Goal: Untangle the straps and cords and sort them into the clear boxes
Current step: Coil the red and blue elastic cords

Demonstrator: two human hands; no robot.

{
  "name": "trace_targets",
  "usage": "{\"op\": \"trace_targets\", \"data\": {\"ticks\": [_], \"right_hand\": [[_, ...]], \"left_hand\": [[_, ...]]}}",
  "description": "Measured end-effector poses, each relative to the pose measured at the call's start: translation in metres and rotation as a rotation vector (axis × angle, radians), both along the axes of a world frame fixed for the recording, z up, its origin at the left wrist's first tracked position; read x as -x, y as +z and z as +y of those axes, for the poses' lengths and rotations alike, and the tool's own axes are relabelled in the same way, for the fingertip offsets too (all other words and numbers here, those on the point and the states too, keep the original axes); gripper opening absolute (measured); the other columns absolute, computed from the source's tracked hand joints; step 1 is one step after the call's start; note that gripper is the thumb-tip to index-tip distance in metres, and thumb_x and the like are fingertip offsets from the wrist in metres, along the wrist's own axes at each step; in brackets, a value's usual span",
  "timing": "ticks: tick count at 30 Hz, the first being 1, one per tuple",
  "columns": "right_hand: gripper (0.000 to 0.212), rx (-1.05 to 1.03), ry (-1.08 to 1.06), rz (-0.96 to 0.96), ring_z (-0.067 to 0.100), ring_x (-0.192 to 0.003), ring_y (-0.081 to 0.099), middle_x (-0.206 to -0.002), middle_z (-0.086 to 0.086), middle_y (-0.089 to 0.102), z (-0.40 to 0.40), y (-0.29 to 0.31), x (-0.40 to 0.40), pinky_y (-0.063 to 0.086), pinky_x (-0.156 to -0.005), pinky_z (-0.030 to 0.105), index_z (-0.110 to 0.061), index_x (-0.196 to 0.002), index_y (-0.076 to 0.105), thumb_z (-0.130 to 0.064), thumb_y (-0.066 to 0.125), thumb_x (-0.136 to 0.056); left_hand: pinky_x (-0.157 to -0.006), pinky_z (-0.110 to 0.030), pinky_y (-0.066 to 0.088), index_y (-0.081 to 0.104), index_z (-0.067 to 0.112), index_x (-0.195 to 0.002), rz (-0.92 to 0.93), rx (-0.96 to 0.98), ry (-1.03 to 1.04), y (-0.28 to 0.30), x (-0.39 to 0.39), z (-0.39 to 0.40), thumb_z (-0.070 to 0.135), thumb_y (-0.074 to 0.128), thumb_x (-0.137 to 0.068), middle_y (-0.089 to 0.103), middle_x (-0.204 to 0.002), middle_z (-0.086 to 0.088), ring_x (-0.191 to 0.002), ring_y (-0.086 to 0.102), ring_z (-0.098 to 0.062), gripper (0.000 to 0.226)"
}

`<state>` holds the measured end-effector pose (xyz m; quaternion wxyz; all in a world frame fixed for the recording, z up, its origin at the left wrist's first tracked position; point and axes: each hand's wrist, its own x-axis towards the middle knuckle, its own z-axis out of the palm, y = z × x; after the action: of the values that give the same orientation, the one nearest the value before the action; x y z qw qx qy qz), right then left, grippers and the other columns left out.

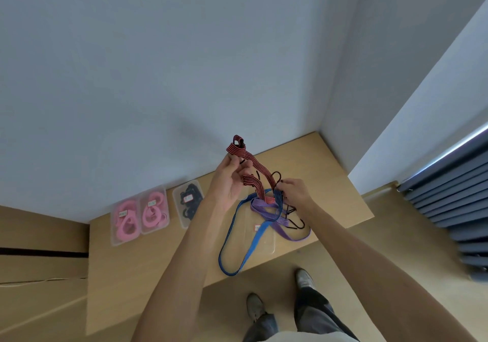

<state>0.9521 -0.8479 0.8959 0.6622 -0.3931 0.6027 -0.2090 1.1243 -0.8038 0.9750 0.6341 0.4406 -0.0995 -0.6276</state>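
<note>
Left hand point(228, 180) and right hand point(293, 191) grip three tangled straps point(257, 183); four clear boxes point(188, 203)

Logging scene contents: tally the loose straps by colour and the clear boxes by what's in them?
Red-and-black strap: 1
Blue strap: 1
Purple strap: 1
Box of pink straps: 2
Box of black cords: 1
Empty clear box: 1
Total: 3 loose straps, 4 boxes
</note>
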Motion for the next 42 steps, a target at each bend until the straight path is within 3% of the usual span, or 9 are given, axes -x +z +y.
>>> {"op": "trace_targets", "data": {"ticks": [5, 9, 11, 14, 17, 24, 29, 37, 42], "right_hand": [[0.028, 0.012, 0.176, 0.101, 0.015, -0.049, 0.040, -0.057, 0.001, 0.048, -0.001, 0.001, -0.003, 0.030, -0.048, 0.026, -0.011, -0.064, 0.054, -0.004, 0.062, -0.090], [0.025, 0.022, 0.125, 0.094, 0.028, -0.098, 0.061, -0.106, 0.010, 0.062, -0.003, 0.006, -0.011, 0.051, -0.085, 0.038, -0.007, -0.117, 0.061, -0.013, 0.063, -0.092], [0.002, 0.005, 0.063, 0.133, 0.026, -0.079, 0.055, -0.090, 0.014, 0.056, -0.006, 0.005, -0.012, 0.045, -0.069, 0.035, -0.005, -0.089, 0.060, -0.007, 0.060, -0.088], [0.024, -0.083, 0.001, 0.182, 0.022, -0.062, 0.043, -0.072, 0.012, 0.050, -0.005, 0.000, -0.006, 0.032, -0.059, 0.034, -0.008, -0.067, 0.049, 0.001, 0.054, -0.088], [0.011, 0.061, 0.069, 0.205, 0.020, -0.084, 0.054, -0.093, 0.007, 0.059, 0.006, 0.003, -0.005, 0.040, -0.074, 0.032, -0.012, -0.098, 0.061, -0.006, 0.059, -0.089], [0.057, 0.569, 0.017, -0.320, -0.001, -0.138, 0.041, -0.151, -0.013, 0.046, 0.001, 0.104, -0.052, 0.037, -0.107, 0.015, -0.036, -0.145, 0.045, -0.018, 0.046, -0.091], [0.025, 0.560, 0.233, -0.504, 0.019, -0.083, 0.058, -0.088, 0.006, 0.062, -0.003, 0.156, -0.067, 0.048, -0.079, 0.042, -0.008, -0.105, 0.064, -0.012, 0.044, -0.090], [0.019, 0.685, 0.449, -0.269, 0.016, -0.050, 0.046, -0.058, 0.002, 0.055, -0.001, 0.189, -0.072, 0.044, -0.050, 0.029, -0.019, -0.108, 0.070, -0.013, 0.061, -0.092], [0.022, 1.021, 0.635, 0.018, 0.013, -0.068, 0.061, -0.083, 0.008, 0.071, 0.005, 0.205, -0.082, 0.054, -0.071, 0.041, -0.009, -0.100, 0.071, -0.007, 0.068, -0.079]], "left_hand": [[-0.060, -0.022, 0.050, 0.059, 0.007, -0.108, -0.046, 0.046, -0.050, 0.012, -0.003, -0.006, 0.015, 0.043, -0.105, 0.059, -0.083, -0.012, -0.065, 0.056, -0.015, 0.018], [-0.064, -0.026, 0.050, 0.058, 0.009, -0.108, -0.063, 0.058, -0.065, 0.015, -0.004, -0.010, 0.017, 0.042, -0.106, 0.061, -0.081, -0.011, -0.062, 0.056, -0.015, 0.018], [-0.064, -0.027, 0.051, 0.057, 0.009, -0.110, -0.066, 0.070, -0.062, 0.017, -0.006, -0.010, 0.019, 0.043, -0.106, 0.064, -0.080, -0.010, -0.062, 0.057, -0.015, 0.018], [-0.061, -0.027, 0.052, 0.059, 0.010, -0.113, -0.068, 0.089, -0.051, 0.022, -0.013, -0.009, 0.018, 0.041, -0.107, 0.065, -0.080, -0.010, -0.061, 0.057, -0.015, 0.020], [-0.061, -0.026, 0.051, 0.061, 0.011, -0.113, -0.088, 0.114, -0.040, 0.028, -0.019, -0.007, 0.019, 0.041, -0.107, 0.062, -0.082, -0.010, -0.061, 0.056, -0.014, 0.022], [-0.063, -0.026, 0.047, 0.065, 0.015, -0.115, -0.330, 0.140, -0.158, 0.048, -0.017, -0.004, 0.019, 0.044, -0.107, 0.062, -0.084, -0.006, -0.069, 0.054, -0.016, 0.023], [-0.060, -0.025, 0.044, 0.065, 0.011, -0.109, -0.421, 0.210, -0.206, 0.083, -0.021, 0.002, 0.016, 0.045, -0.106, 0.054, -0.078, -0.005, -0.067, 0.045, -0.018, 0.021], [-0.047, -0.022, 0.044, 0.065, 0.007, -0.083, -1.246, -0.003, 0.063, 0.138, -0.057, 0.008, 0.014, 0.056, -0.097, 0.066, -0.058, -0.002, -0.045, 0.057, -0.016, 0.019], [-0.061, -0.042, 0.046, 0.060, 0.000, -0.081, -1.776, -0.152, 0.033, 0.129, -0.056, 0.016, 0.009, 0.051, -0.095, 0.065, -0.074, -0.013, -0.068, 0.059, -0.034, 0.019]]}}
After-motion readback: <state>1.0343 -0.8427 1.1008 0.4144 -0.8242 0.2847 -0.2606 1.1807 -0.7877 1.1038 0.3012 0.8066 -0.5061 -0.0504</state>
